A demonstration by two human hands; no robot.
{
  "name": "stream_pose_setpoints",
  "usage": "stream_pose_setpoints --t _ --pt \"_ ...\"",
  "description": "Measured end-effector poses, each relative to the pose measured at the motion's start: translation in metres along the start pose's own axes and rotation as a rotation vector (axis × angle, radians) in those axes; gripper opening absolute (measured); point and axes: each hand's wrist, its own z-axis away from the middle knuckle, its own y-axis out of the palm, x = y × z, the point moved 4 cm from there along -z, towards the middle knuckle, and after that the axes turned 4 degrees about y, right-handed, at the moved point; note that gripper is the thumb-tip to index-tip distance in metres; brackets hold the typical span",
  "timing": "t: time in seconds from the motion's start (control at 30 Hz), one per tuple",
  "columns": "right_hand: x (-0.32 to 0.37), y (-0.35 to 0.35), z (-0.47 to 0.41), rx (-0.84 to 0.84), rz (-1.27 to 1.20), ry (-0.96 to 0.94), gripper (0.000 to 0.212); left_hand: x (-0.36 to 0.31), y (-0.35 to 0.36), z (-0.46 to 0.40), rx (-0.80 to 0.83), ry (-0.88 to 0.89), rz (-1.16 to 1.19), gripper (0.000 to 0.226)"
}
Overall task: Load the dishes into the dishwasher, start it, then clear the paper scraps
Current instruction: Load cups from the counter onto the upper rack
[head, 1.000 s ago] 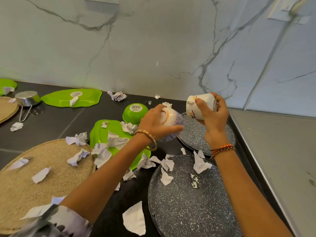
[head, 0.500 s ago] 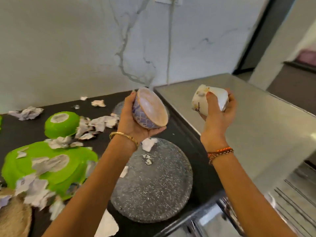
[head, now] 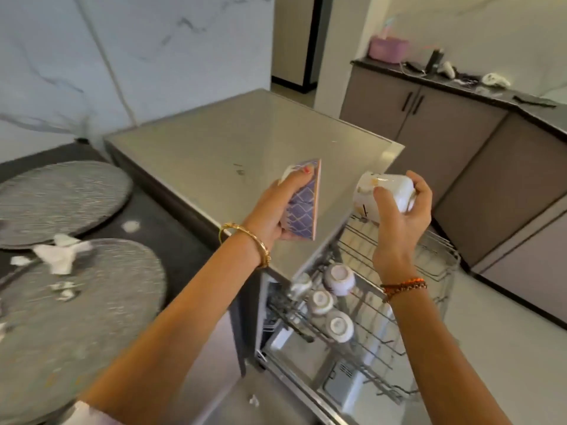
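The left hand grips a purple bowl tipped on edge above the steel top's front edge; the right hand clasps a white cup sideways, directly over the rack, so it is nearer the free wire slots.

Two speckled grey plates and white paper scraps lie on the dark bench; the wire dishwasher rack holds upturned cups.

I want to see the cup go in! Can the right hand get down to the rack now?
Probably yes. The right hand holds the white cup just above the pulled-out rack, and the wires below it look bare; the bowls sit further left.
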Motion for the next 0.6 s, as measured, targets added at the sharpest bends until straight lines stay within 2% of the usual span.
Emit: stream_pose_setpoints --t 0.17,0.27,0.33,0.4,0.47,0.53,0.6 --pt "-0.019 -0.090 -0.059 -0.042 0.089 0.050 0.047 0.058 0.107 -0.037 0.141 -0.079 -0.076 0.021" --pt "-0.044 -0.122 -0.082 -0.033 0.134 0.122 0.045 0.106 0.139 -0.060 0.108 -0.191 -0.108 0.022" --pt "-0.062 -0.137 -0.095 -0.027 0.170 0.188 0.041 0.137 0.145 -0.076 0.050 -0.295 -0.093 0.038" --pt "-0.088 -0.154 -0.105 -0.020 0.198 0.266 0.043 0.171 0.145 -0.091 -0.009 -0.335 -0.118 0.041" --pt "-0.118 -0.171 -0.112 -0.018 0.218 0.340 0.045 0.204 0.143 -0.109 -0.046 -0.291 -0.206 0.036" --pt "-0.149 -0.188 -0.112 -0.042 0.241 0.411 0.043 0.241 0.140 -0.125 -0.007 -0.252 -0.400 0.061" --pt "-0.183 -0.202 -0.111 -0.050 0.261 0.460 0.042 0.276 0.138 -0.142 0.102 -0.234 -0.708 0.082"
